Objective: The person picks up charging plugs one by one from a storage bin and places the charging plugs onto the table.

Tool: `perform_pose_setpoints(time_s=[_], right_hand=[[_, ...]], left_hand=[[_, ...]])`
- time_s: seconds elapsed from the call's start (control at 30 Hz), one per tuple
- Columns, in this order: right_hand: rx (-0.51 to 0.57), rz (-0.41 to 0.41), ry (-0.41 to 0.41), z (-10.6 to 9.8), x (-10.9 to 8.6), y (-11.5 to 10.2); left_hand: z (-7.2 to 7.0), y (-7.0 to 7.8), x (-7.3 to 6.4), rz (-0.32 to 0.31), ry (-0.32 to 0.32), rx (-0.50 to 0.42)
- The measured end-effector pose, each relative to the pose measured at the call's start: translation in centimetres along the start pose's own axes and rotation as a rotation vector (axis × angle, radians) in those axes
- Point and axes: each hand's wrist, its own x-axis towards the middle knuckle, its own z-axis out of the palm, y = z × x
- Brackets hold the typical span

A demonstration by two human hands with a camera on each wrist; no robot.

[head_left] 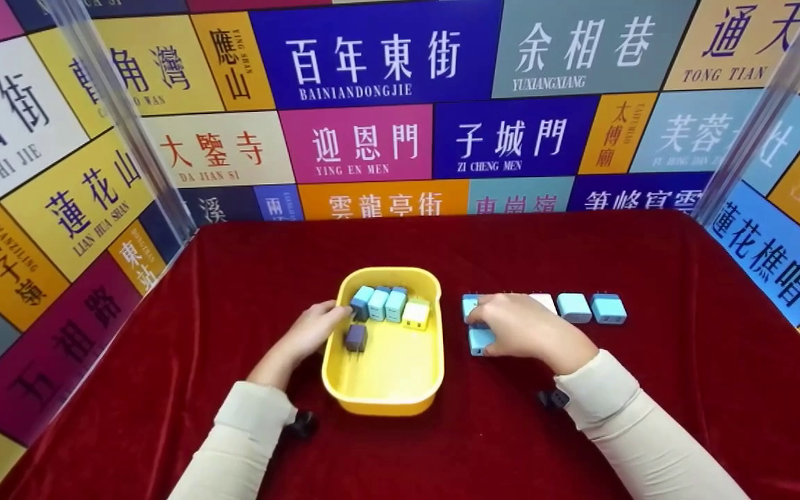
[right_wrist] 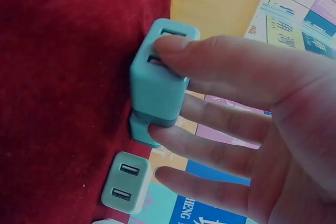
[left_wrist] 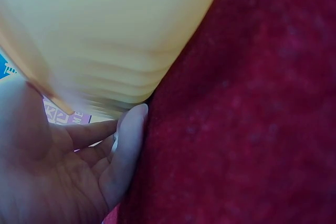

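Around the yellow tub (head_left: pixel 393 364) spreads red cloth (head_left: pixel 497 430) before sign-covered walls (head_left: pixel 379 76).

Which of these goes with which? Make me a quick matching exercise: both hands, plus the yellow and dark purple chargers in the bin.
1. Left hand
2. Right hand
3. Yellow charger
4. Dark purple charger

A. At the right end of the row in the yellow bin
B. Holding a teal charger
C. Inside the bin, nearer the wearer than that row
D. At the bin's left side

Pairs: 1-D, 2-B, 3-A, 4-C
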Motion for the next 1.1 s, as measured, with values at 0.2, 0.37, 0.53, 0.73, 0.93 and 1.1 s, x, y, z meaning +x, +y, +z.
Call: perform_pose_setpoints(time_s=[0.2,0.37,0.53,0.73,0.93,1.1], right_hand=[[-0.011,0.006,-0.012,0.32,0.14,0.04],[-0.014,0.002,-0.016,0.29,0.20,0.00],[-0.002,0.001,-0.015,0.22,0.18,-0.01],[0.045,-0.002,-0.003,-0.13,-0.03,0.22],[0.088,0.026,-0.013,-0.43,-0.22,0.49],[0.098,0.027,-0.034,-0.15,0.00,0.38]], left_hand=[[-0.02,0.00,-0.05,-0.008,-0.009,-0.028],[-0.06,-0.03,-0.06,-0.012,-0.001,-0.025],[-0.06,0.03,-0.09,-0.005,0.001,-0.015],[-0.03,-0.02,-0.07,0.014,0.001,0.005],[-0.04,-0.71,0.64,0.006,-0.006,-0.005],[-0.04,-0.63,0.55,0.006,0.000,0.000]])
